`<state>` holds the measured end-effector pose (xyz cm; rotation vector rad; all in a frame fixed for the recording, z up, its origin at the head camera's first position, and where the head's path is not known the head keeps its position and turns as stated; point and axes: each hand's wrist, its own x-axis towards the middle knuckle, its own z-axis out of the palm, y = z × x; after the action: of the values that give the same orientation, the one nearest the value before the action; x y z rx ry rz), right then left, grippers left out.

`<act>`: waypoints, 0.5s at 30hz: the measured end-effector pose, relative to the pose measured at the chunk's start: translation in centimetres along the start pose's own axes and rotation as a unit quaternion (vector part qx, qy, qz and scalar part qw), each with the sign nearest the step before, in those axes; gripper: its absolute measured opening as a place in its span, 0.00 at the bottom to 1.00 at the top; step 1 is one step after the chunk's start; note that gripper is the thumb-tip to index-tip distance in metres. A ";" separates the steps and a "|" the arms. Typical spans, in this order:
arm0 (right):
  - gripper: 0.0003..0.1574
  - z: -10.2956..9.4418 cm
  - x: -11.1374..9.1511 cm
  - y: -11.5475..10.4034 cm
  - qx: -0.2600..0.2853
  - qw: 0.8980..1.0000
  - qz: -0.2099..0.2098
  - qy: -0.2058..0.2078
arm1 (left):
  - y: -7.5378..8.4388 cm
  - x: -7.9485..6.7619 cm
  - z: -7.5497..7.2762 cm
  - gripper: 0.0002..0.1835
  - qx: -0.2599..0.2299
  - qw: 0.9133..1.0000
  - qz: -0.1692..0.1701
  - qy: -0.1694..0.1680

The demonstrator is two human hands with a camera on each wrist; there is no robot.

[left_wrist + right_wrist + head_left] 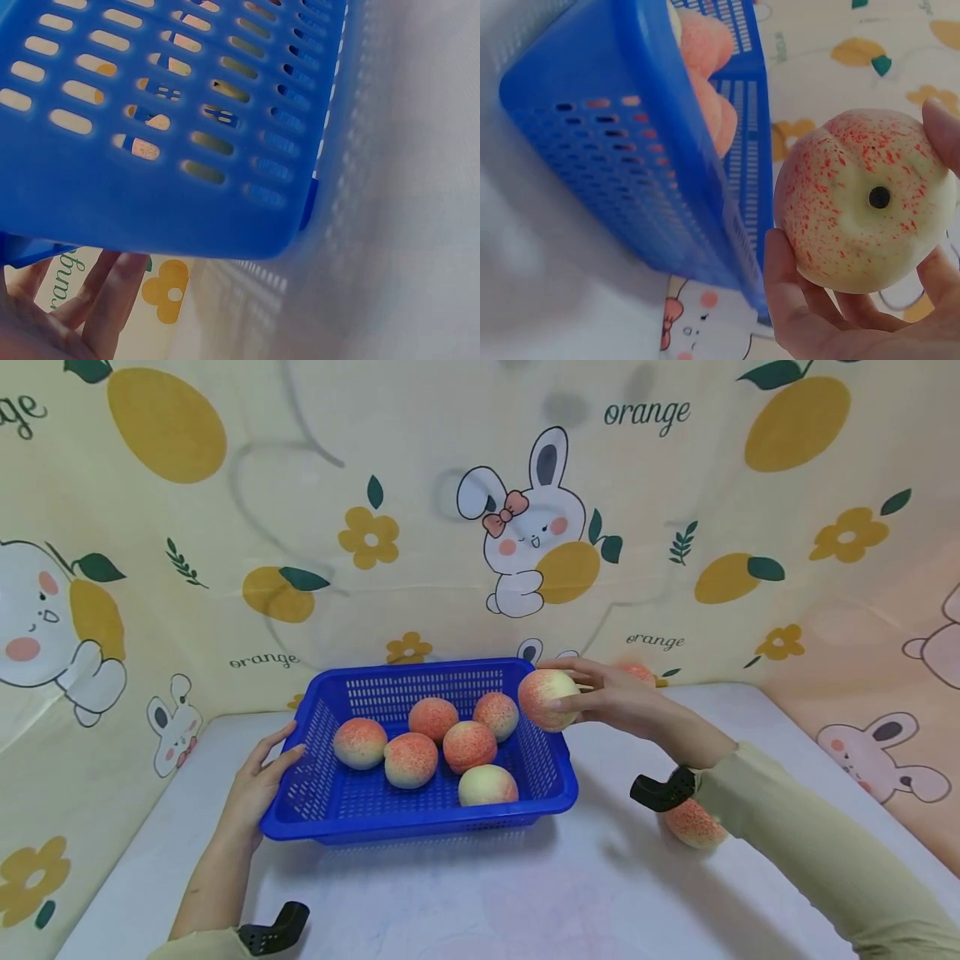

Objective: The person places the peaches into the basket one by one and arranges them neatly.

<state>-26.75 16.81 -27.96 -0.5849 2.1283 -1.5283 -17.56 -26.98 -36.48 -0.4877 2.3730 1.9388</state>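
A blue plastic basket [427, 827] with slotted walls holds several red-and-yellow peaches [411, 760]. My left hand [251, 789] grips the basket's left rim, its fingers at the edge; the left wrist view shows the hand below the basket's slotted wall [150, 210]. Just over the basket's right rim, my right hand [618, 697] holds another peach [862, 202] between thumb and fingers. That peach has a pale yellow side with red speckles and a small black hole facing the right wrist camera.
One peach [694, 824] lies on the white table [465, 902] below my right forearm, partly covered by the sleeve. Another peach [637, 672] shows behind my right hand. A patterned cloth [420, 610] with rabbits and oranges hangs behind the table.
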 end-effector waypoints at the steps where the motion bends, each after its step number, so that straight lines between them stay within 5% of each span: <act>1: 0.41 0.2 0.1 -0.2 -0.004 1.000 0.001 -0.005 | 0.0 0.0 0.0 0.36 0.000 1.000 0.000 0.000; 15: 0.39 2.6 2.3 -1.8 -0.050 0.997 0.006 -0.065 | 0.1 0.0 0.0 0.36 0.012 1.000 0.002 0.003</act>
<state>-26.95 13.02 -27.21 -0.6854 2.1133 -1.3440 -17.58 -27.00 -36.37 -0.4888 2.3999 1.9122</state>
